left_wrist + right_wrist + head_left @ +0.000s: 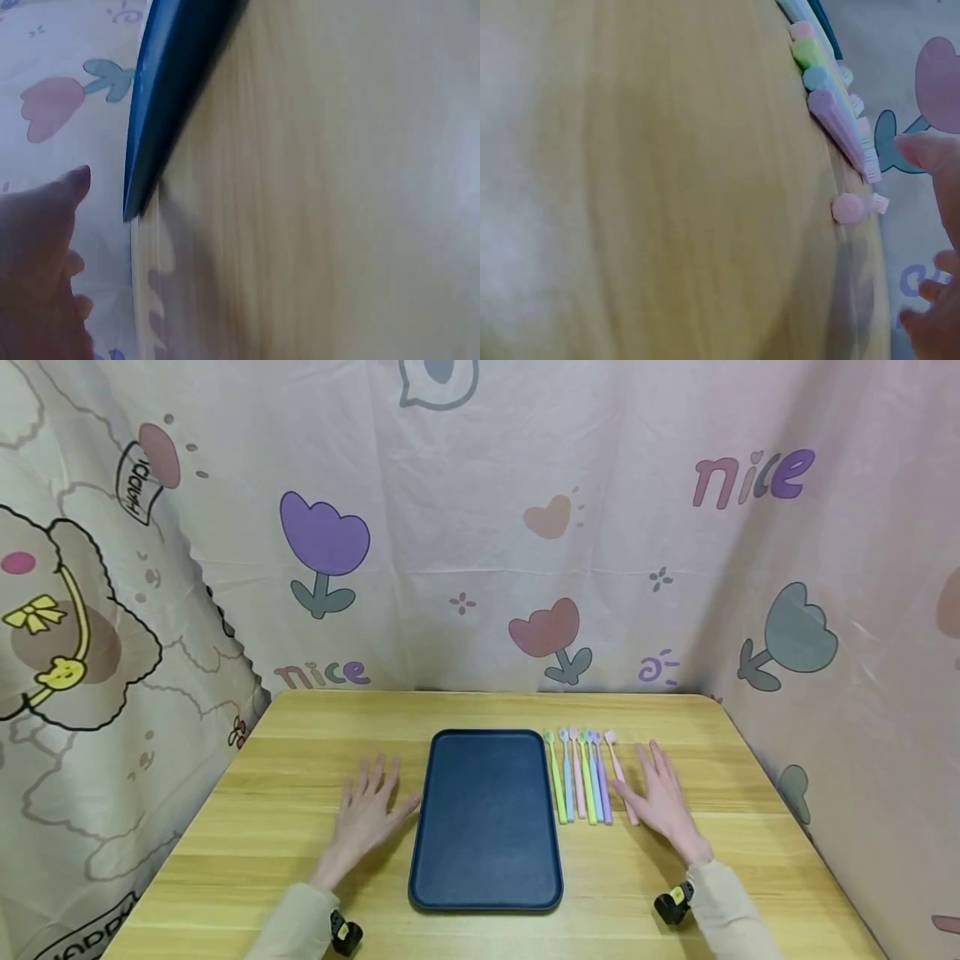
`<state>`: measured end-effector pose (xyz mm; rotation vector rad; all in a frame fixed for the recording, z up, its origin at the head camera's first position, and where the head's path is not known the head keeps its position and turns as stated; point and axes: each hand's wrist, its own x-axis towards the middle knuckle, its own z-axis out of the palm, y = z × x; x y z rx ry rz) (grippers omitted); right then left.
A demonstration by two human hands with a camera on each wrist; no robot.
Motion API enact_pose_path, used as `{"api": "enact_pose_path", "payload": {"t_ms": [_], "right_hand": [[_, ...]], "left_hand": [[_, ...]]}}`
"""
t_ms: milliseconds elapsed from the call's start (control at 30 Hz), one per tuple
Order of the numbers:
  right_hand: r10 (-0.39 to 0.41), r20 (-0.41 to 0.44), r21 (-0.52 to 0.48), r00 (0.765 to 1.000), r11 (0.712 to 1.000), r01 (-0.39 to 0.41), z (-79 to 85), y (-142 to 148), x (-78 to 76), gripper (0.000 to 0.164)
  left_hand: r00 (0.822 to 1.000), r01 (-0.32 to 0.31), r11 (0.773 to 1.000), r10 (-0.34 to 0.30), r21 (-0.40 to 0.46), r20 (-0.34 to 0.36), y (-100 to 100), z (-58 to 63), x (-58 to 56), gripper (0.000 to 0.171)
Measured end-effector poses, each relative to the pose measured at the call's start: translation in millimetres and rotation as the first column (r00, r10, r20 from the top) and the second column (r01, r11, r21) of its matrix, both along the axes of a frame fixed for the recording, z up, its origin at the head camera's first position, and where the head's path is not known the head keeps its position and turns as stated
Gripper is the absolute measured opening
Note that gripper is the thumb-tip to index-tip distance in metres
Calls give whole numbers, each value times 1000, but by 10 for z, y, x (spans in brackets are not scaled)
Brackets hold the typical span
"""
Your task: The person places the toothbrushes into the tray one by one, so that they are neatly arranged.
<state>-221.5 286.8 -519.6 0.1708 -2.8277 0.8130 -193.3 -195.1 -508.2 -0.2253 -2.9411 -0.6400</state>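
A dark blue rectangular tray (pixel 486 820) lies flat on the wooden table. Just left of it, my left hand (pixel 367 814) is spread with fingers apart, its thumb close to the tray's edge. Several pastel toothbrushes (pixel 587 785) lie side by side along the tray's right, heads toward the back. A pink toothbrush (pixel 619 770) lies slightly apart at the right end of that row. My right hand (pixel 660 802), fingers spread, is beside this one, its thumb near or over the handle. The right wrist view shows the handle ends, with a gap between the thumb and the pink toothbrush (pixel 849 208).
The table (pixel 315 727) has light wood grain and a straight back edge. Behind and at both sides hangs a printed cloth (pixel 450 527) with flowers and words. A small black device (pixel 345 935) sits at each wrist.
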Motion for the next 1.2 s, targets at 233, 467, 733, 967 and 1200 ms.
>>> {"api": "enact_pose_path", "payload": {"t_ms": [233, 467, 733, 967, 1200], "right_hand": [[1, 8, -192, 1000, 981, 1, 17, 12, -92, 84], [1, 55, -226, 998, 974, 12, 13, 8, -193, 76], [-14, 165, -249, 986, 967, 56, 41, -5, -240, 66], [-25, 212, -256, 977, 963, 80, 33, 8, -250, 56], [-7, 222, -249, 975, 966, 64, 45, 14, -263, 51]], "left_hand": [[982, 65, 937, -122, 342, 147, 106, 25, 69, 84], [973, 29, 811, -156, 585, 168, 145, -27, 24, 74], [961, 5, 735, -191, 678, 200, 92, -76, 2, 60], [957, 62, 714, -241, 698, 161, 43, -98, 24, 55], [950, 94, 701, -276, 707, 147, 9, -128, -19, 52]]}}
